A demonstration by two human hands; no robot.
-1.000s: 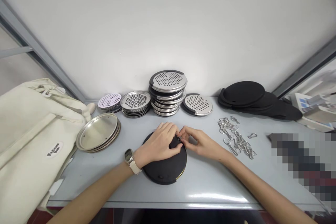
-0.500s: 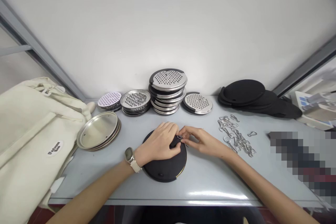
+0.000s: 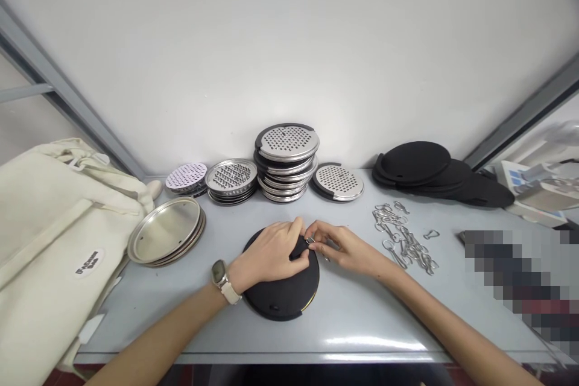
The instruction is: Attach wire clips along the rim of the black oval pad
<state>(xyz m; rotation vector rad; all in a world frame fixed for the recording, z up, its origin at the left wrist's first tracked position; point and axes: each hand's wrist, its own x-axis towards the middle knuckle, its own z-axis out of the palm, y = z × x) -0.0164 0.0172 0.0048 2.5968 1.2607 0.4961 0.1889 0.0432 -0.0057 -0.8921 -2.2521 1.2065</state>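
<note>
On the grey tabletop (image 3: 353,313) before me, my left hand (image 3: 274,253) pinches the upper edge of the black disc (image 3: 284,295), which lies flat beneath it, while my right hand (image 3: 346,248) grips a small metal clip (image 3: 310,240) between thumb and fingertips at that edge

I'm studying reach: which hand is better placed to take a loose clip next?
Probably the right hand: nearer the loose clips, though pinching a metal piece. The left hand holds the black disc.
</note>
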